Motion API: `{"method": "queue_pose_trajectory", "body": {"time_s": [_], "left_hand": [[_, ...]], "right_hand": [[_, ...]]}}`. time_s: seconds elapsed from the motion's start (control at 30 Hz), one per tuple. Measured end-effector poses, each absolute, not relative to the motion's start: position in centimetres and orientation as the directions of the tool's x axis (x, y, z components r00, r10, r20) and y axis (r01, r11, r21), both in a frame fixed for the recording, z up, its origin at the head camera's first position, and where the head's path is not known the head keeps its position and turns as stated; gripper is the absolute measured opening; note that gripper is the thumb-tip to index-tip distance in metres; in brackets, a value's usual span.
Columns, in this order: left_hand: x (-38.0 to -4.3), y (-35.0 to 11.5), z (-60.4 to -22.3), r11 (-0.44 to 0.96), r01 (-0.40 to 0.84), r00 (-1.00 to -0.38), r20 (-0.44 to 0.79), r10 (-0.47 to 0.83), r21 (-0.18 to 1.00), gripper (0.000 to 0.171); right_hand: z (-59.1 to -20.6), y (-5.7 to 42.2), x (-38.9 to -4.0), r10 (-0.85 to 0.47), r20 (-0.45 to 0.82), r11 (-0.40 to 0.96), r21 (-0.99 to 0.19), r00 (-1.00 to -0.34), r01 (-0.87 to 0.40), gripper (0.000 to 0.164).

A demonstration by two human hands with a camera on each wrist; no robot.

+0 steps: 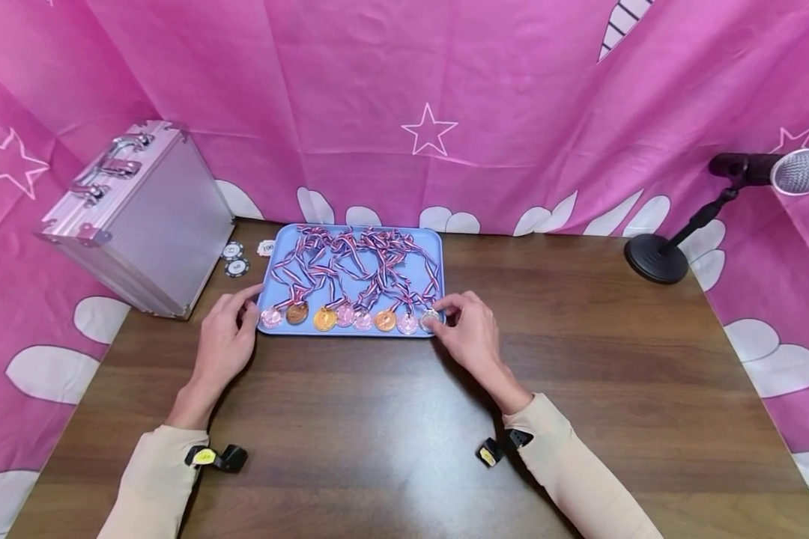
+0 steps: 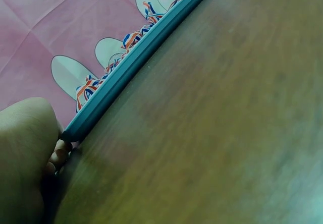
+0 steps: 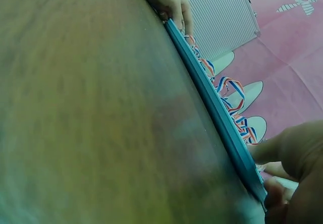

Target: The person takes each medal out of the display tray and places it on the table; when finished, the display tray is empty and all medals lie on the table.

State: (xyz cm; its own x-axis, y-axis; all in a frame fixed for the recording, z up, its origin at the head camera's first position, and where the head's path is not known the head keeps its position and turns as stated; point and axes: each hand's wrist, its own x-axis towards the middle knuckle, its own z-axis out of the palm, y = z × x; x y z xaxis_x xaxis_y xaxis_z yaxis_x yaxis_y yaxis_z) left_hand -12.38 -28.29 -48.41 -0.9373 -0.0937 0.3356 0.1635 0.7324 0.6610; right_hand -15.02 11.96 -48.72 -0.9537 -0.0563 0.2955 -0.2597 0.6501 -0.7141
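A light blue tray holds a row of gold, silver, bronze-coloured and pinkish medals along its near side. Their striped ribbons lie tangled behind them. At the tray's left edge, my left hand touches the side with relaxed fingers; its thumb stands by the near corner in the left wrist view. My right hand pinches a silver medal at the right end of the row, thumb on its face. The right wrist view shows that thumb reaching over the tray's rim, which hides the medal.
A silver aluminium case stands upright at the back left. Several poker chips lie between it and the tray. A microphone on a black stand is at the back right. Pink curtain hangs behind the wooden table.
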Motion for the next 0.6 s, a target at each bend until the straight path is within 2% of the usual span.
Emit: {"method": "queue_pose_trajectory", "body": {"time_s": [0.13,0.27,0.37,0.6], "left_hand": [[-12.4,-28.3,-48.4,0.734,0.161,-0.937,0.335,-0.097,0.660,0.038],[-12.4,-28.3,-48.5,0.734,0.158,-0.937,0.335,-0.101,0.661,0.038],[-12.4,-28.3,-48.5,0.733,0.159,-0.935,0.339,-0.102,0.661,0.038],[-12.4,-28.3,-48.6,0.737,0.161,-0.933,0.345,-0.103,0.657,0.037]], "right_hand": [[-49.6,12.8,-16.0,-0.106,0.344,0.635,-0.699,-0.933,-0.330,0.011],[-46.8,13.0,-15.4,-0.134,0.341,0.613,-0.710,-0.931,-0.348,0.007],[-44.5,13.1,-14.9,-0.122,0.294,0.525,-0.792,-0.948,-0.313,0.011],[-41.0,14.0,-15.1,-0.070,0.134,0.218,-0.965,-0.988,-0.146,0.019]]}}
